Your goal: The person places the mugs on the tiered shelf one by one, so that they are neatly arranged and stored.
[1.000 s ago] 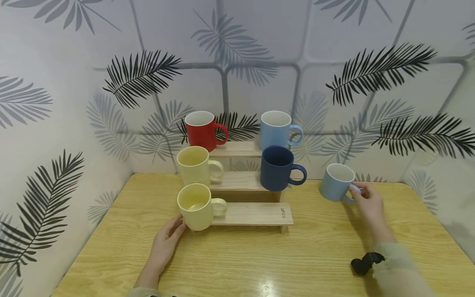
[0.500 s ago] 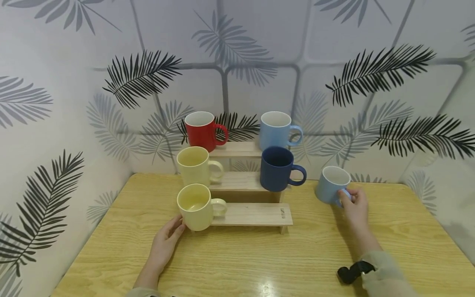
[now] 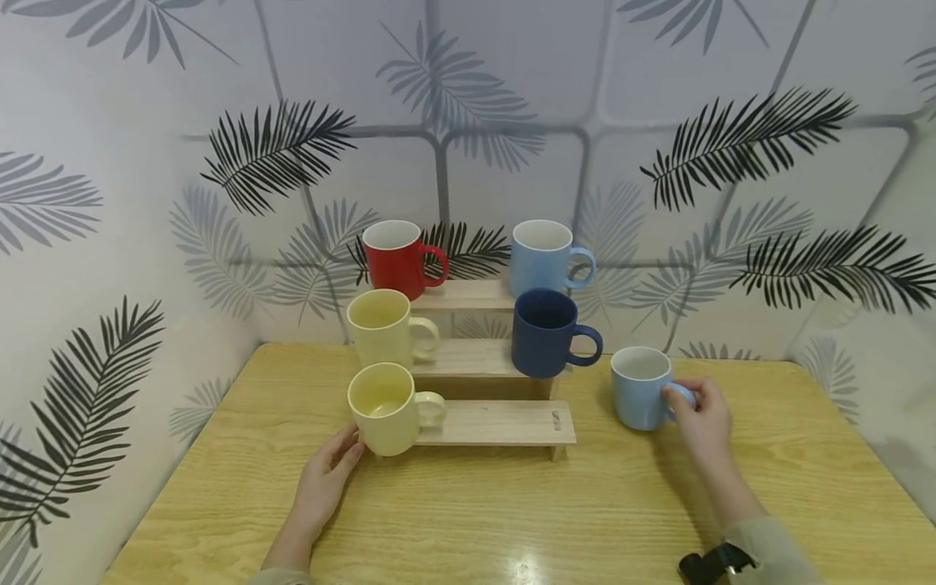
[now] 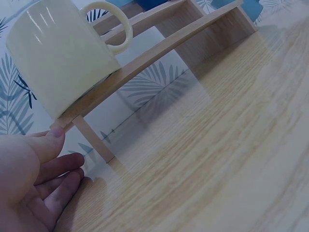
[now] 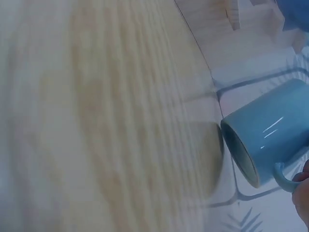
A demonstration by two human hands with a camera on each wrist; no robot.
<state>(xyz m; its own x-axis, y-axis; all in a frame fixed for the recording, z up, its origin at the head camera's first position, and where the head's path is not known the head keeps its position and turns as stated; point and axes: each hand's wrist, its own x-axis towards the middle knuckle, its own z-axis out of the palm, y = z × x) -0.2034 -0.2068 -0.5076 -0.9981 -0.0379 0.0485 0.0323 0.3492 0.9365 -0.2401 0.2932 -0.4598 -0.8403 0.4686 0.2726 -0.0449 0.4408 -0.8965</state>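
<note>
My right hand [image 3: 705, 422] pinches the handle of a light blue mug [image 3: 638, 394], right of a three-step wooden rack [image 3: 486, 422]. In the right wrist view this mug [image 5: 270, 130] hangs upright just above the table, its underside and shadow visible. My left hand [image 3: 323, 479] holds the left end of the rack's lowest board, thumb at the corner [image 4: 58, 131] and the lower fingers loosely bent beneath. Directly above that hand, a pale yellow mug [image 3: 383, 410] stands on the lowest step. The right fingertips are partly cut off in the right wrist view.
A second yellow mug [image 3: 380, 325] and a dark blue mug [image 3: 543, 337] occupy the middle step. On the top step stand a red mug [image 3: 396, 268] and another light blue mug [image 3: 539, 264]. A leaf-patterned wall [image 3: 504, 187] rises behind the wooden table [image 3: 468, 520].
The right hand has brought the light blue mug leftward and nearer to me, toward the rack's right side. The left hand and the mugs on the rack have stayed put.
</note>
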